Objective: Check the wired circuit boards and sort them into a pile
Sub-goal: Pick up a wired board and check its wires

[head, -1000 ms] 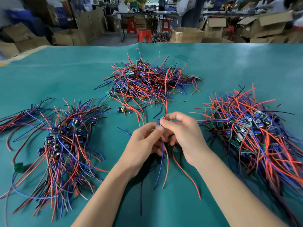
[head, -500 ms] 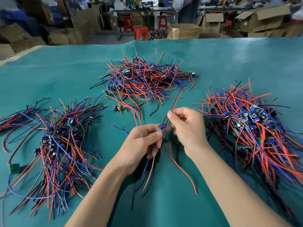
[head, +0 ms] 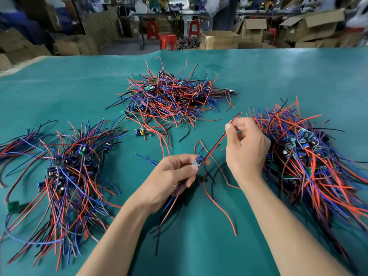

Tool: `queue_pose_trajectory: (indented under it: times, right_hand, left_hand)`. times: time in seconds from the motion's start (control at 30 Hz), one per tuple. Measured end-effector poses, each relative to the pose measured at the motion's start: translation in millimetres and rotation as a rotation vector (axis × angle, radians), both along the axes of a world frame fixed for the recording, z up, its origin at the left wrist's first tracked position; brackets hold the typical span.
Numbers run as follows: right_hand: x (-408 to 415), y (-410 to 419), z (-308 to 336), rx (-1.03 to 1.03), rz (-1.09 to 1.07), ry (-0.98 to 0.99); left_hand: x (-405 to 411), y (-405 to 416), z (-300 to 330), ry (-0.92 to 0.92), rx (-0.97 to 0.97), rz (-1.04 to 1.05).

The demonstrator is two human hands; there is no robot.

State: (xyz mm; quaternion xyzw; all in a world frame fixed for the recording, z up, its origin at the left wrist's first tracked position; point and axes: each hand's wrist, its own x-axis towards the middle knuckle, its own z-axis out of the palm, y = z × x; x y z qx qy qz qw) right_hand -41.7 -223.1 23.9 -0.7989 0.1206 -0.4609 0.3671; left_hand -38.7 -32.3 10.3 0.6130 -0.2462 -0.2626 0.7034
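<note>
My left hand (head: 171,176) pinches a small wired circuit board (head: 197,161) above the green table (head: 59,92), near its middle front. Red, blue and black wires hang from the board under my palm. My right hand (head: 245,148) pinches a red and black wire pair (head: 216,145) that runs taut from the board up to my fingertips. Three piles of wired boards lie around: one on the left (head: 65,168), one at the back centre (head: 171,96) and one on the right (head: 302,152).
A loose small board with a yellow coil (head: 140,132) lies between the left and centre piles. A green board (head: 13,206) sits at the left pile's edge. Beyond the table's far edge stand cardboard boxes (head: 219,39) and red stools (head: 168,41).
My right hand has slid up and to the right along the red and black wires, pulling them straight. My left hand has stayed in place, still holding the board.
</note>
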Motion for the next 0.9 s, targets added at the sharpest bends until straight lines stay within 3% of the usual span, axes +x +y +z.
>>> queue_pose_trajectory:
  times: [0.3, 0.37, 0.5, 0.57, 0.73, 0.9]
  right_hand:
    - [-2, -12, 4, -0.075, -0.021, -0.05]
    - [2, -18, 5, 0.121, 0.005, -0.005]
    - [6, -21, 10, 0.834, 0.228, 0.0]
    - [5, -23, 13, 0.995, 0.256, -0.018]
    - [2, -23, 17, 1.258, 0.228, -0.04]
    - [-2, -4, 17, 1.12, 0.334, 0.03]
  left_hand:
    - [-1, -1, -1, -0.038, 0.02, 0.006]
    - [-1, 0, 0, -0.037, 0.023, 0.0]
    - [-3, 1, 2, -0.053, 0.039, 0.007]
    - [-3, 0, 1, -0.067, 0.058, 0.016]
    - [-5, -1, 1, -0.076, 0.095, 0.084]
    - [-1, -2, 2, 0.113, -0.023, 0.291]
